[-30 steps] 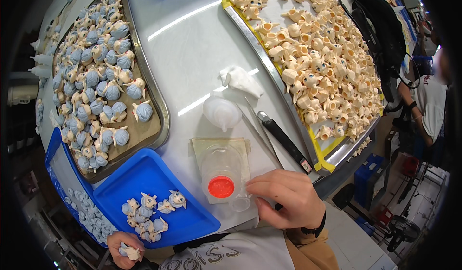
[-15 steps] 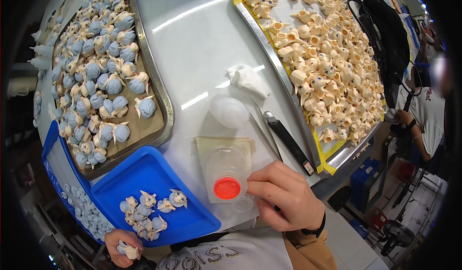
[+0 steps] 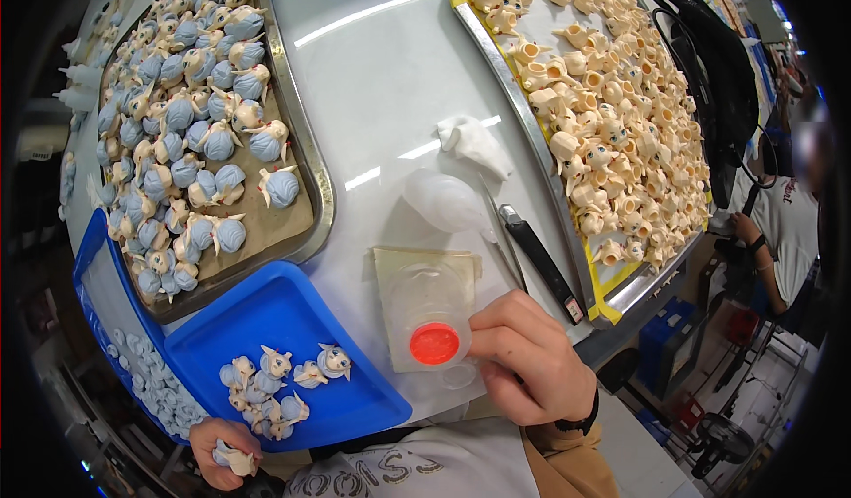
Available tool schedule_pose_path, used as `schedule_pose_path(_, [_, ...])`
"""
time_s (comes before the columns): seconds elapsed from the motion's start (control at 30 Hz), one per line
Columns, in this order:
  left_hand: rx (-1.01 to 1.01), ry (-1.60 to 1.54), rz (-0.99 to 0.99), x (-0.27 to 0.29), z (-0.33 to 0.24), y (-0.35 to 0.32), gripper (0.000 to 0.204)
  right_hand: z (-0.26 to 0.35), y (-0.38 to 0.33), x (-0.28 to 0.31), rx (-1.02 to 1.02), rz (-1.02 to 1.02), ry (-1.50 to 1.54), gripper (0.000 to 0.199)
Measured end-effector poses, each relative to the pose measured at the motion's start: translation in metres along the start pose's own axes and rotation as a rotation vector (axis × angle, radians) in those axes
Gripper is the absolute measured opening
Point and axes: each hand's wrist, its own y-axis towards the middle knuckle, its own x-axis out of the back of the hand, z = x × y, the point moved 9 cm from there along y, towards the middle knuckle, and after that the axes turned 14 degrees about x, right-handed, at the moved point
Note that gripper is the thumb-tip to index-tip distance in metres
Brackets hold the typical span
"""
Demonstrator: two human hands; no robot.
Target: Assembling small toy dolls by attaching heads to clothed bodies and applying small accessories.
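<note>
My left hand [image 3: 222, 443] is at the lower left, its fingers closed round a small doll head [image 3: 234, 459] with pale blue hair. My right hand [image 3: 536, 360] pinches the right edge of a translucent plastic cup [image 3: 428, 296], which shows a round red patch [image 3: 434, 344] at its near end. Under the cup lies a beige pad [image 3: 387, 276]. Just left of the pad, a blue tray [image 3: 355, 387] bears several blue-haired doll heads [image 3: 272, 383]. Beyond the cup, a white squeeze bottle [image 3: 443, 201] rests on its side, nozzle toward the right.
A metal tray [image 3: 321, 205] of blue-haired heads stands at the left, and a yellow-taped tray [image 3: 507, 77] of hairless heads at the right. Between them lie a white cloth [image 3: 474, 146], tweezers [image 3: 505, 241] and a black-handled cutter [image 3: 542, 263]. Pale blue parts [image 3: 151, 378] fill another tray. A co-worker [image 3: 780, 232] is at the far right.
The squeeze bottle has swung round, so its nozzle now shows. My view has shifted slightly. Both hands keep their hold in nearly the same places.
</note>
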Motion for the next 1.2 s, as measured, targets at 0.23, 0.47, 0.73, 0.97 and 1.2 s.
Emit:
schedule_pose_path(0.23, [-0.054, 0.041, -0.177, 0.011, 0.005, -0.009, 0.04, -0.003, -0.001, -0.002, -0.029, 0.004, 0.017, 0.028])
schedule_pose_path(0.47, [-0.044, 0.056, -0.196, 0.007, 0.003, -0.012, 0.043, -0.002, -0.023, 0.049, -0.275, -0.303, -0.324, 0.021])
schedule_pose_path(0.73, [0.149, 0.399, -0.698, 0.021, 0.005, -0.023, 0.036, -0.014, 0.004, 0.038, -0.392, -0.07, -0.753, 0.019])
schedule_pose_path(0.97, [0.054, 0.528, -0.558, -0.002, -0.012, -0.012, 0.028, -0.01, -0.01, 0.04, -0.372, -0.089, -0.798, 0.01])
schedule_pose_path(1.2, [-0.026, 0.63, -0.578, -0.005, -0.009, -0.021, 0.027, 0.002, -0.066, 0.051, -0.462, -0.54, -0.145, 0.008])
